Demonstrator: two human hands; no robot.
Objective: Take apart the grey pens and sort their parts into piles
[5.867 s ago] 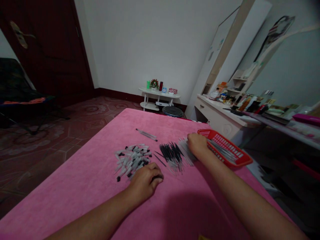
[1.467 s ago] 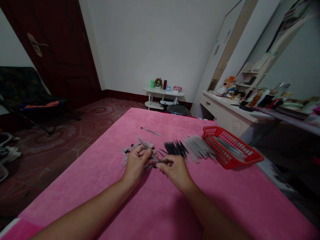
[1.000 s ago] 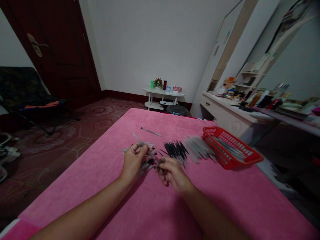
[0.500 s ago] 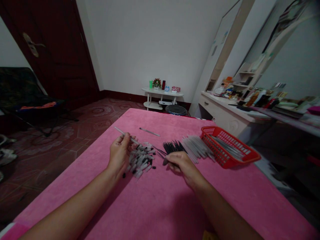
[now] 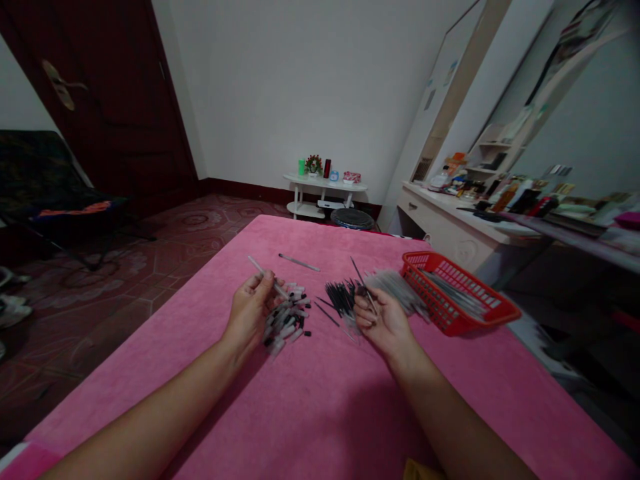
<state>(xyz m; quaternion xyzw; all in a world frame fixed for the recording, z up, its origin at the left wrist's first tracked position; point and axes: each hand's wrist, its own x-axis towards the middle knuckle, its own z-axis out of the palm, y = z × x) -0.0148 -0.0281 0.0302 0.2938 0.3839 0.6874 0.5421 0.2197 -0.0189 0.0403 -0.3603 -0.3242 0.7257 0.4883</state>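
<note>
My left hand (image 5: 249, 310) pinches a translucent pen barrel (image 5: 257, 265) that slants up and to the left, over a pile of small clear and black pen caps (image 5: 287, 322). Held in the curled fingers of my right hand (image 5: 384, 325) is a thin dark pen refill (image 5: 357, 270), pointing up and away. Just beyond that hand lie a bunch of black refills (image 5: 339, 295) and a stack of clear barrels (image 5: 403, 291). One loose dark refill (image 5: 328, 313) rests between the hands. Farther back a single pen (image 5: 299, 263) lies on the pink cloth.
A red plastic basket (image 5: 453, 327) with pens in it stands at the right on the pink-covered table (image 5: 310, 413). Beyond are a small white side table (image 5: 325, 181), a cluttered dresser (image 5: 450, 220) and a folding chair (image 5: 55, 187).
My right hand has moved right and turned palm up, raising a refill; one stays on the cloth. My left hand has shifted slightly right with the barrel.
</note>
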